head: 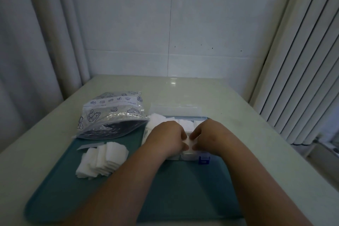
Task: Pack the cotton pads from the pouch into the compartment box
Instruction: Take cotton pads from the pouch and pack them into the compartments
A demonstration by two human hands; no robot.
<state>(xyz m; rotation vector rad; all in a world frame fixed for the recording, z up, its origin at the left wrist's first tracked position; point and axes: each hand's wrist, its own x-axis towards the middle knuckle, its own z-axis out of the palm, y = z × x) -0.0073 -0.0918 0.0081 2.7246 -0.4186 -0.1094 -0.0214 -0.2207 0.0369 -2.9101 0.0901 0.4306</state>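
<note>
Pinching a pad (189, 142) together over the box (204, 160), left hand (166, 137) and right hand (211, 135) meet; pouch (111, 115) lettering unreadable.

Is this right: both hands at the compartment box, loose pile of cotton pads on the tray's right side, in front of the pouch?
No. The head view shows the pile of cotton pads on the left side of the tray, in front of the pouch. The left hand and right hand are at the compartment box, pinching a pad.
</note>
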